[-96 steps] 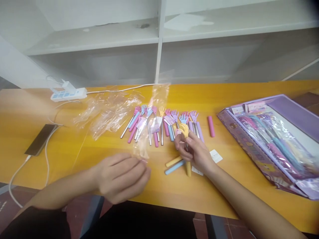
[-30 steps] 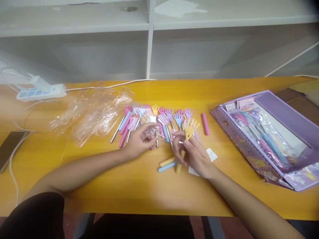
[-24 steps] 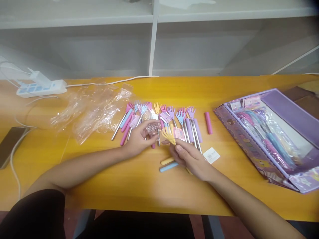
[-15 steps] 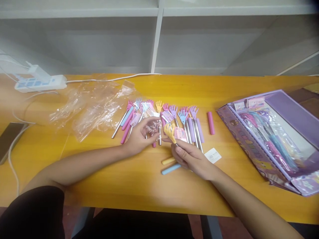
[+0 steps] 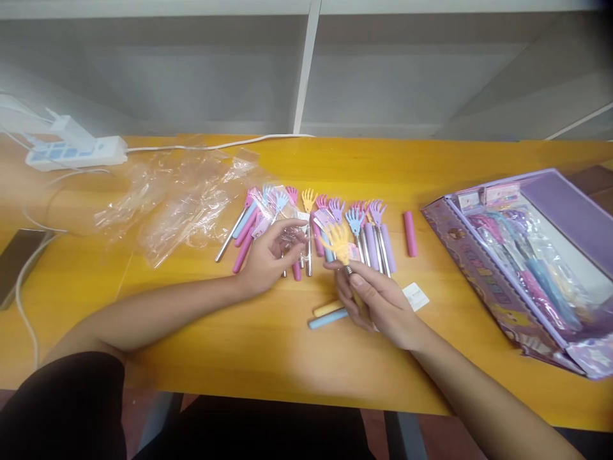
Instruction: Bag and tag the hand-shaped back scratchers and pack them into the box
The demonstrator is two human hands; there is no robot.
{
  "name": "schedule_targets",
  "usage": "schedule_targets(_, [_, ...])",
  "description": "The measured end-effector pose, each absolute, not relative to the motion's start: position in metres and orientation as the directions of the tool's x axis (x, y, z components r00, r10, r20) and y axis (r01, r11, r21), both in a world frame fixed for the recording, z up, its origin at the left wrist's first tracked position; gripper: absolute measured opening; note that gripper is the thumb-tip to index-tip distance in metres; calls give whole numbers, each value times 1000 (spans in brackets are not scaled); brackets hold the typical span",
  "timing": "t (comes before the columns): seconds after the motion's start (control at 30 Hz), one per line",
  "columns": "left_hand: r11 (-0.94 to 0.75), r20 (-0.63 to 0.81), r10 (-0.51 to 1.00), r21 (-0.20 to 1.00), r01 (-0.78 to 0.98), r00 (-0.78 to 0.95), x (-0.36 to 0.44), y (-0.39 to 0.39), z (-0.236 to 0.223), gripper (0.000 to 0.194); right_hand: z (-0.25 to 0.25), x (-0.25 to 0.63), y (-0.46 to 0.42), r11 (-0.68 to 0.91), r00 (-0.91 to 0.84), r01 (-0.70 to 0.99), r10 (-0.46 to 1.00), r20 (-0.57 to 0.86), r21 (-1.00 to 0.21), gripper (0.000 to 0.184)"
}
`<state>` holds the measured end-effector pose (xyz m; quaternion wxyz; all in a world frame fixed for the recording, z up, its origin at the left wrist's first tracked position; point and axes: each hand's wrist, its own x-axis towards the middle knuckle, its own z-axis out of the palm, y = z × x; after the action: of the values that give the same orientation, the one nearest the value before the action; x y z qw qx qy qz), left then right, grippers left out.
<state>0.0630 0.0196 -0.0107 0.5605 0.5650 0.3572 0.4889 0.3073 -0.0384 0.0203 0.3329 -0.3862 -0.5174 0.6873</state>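
Note:
My right hand grips a yellow back scratcher, its hand-shaped head pointing up and away from me. In the curled fingers of my left hand is a crumpled clear plastic wrapper, partly hidden by the thumb. Beyond both hands lie several back scratchers with pink, blue, purple and yellow heads, such as a light blue one. Metal rods, coloured tubular handles and small printed tags show among them. A yellow handle and a blue handle lie just left of my right hand.
Empty clear bags are heaped at the left. An open purple box with wrapped back scratchers stands at the right. A pink handle and a white card lie between. A power strip sits back left.
The yellow back scratcher has moved a little right and away from my left hand, its head now turned more upright. My left hand stays nearly in place with the plastic.

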Motion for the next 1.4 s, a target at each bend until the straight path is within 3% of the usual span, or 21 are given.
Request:
schedule_targets(0.1, [-183, 202, 954, 978, -105, 222, 63, 21, -12, 37, 21, 304, -40, -188, -526, 86, 825, -205, -978, 28])
schedule_targets(0.3, [-41, 105, 937, 980, -194, 334, 63, 17, -13, 48, 15, 297, -41, -165, -463, 70, 868, -179, -984, 16])
schedule_targets(0.47, [-80, 134, 939, 981, -177, 317, 65, 15, -12, 57, 12, 298, -40, -142, -414, 124, 892, -181, -982, 20])
schedule_targets(0.67, [-76, 132, 921, 984, -163, 366, 65, 15, -11, 57, 7, 299, -41, -123, -344, 139, 925, -164, -983, 24])
schedule_targets(1.2, [-178, 181, 856, 983, -52, 485, 63, 12, -11, 54, 10, 298, -39, -104, -365, 173, 917, -162, -979, 29])
schedule_targets(1.4, [-181, 190, 857, 981, -66, 480, 65, 13, -13, 48, 13, 296, -39, -124, -321, 151, 932, -167, -981, 39])
